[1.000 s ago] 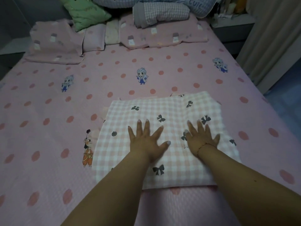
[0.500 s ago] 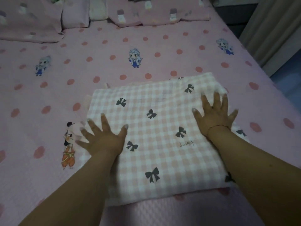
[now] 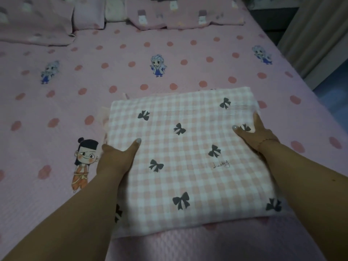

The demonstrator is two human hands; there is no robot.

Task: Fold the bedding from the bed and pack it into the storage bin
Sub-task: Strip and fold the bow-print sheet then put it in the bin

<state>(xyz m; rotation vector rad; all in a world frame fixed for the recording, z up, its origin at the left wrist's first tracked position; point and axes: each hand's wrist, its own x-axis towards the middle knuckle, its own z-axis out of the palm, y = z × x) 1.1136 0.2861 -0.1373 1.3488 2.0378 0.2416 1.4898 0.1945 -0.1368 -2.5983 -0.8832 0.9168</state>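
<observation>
A moment ago both palms pressed flat on the folded gingham blanket (image 3: 188, 157); now the left hand (image 3: 114, 159) and right hand (image 3: 258, 134) clamp its side edges, fingers tucked beneath; it lies on the bed (image 3: 56, 113), seemingly ready for lifting; no bin in view.

Both forearms are bare with no sleeves in view, the thumbnails of the left hand (image 3: 116, 157) and the right hand (image 3: 258, 134) look pale and glossy, and a thin bracelet (image 3: 268, 141) circles the right wrist.
</observation>
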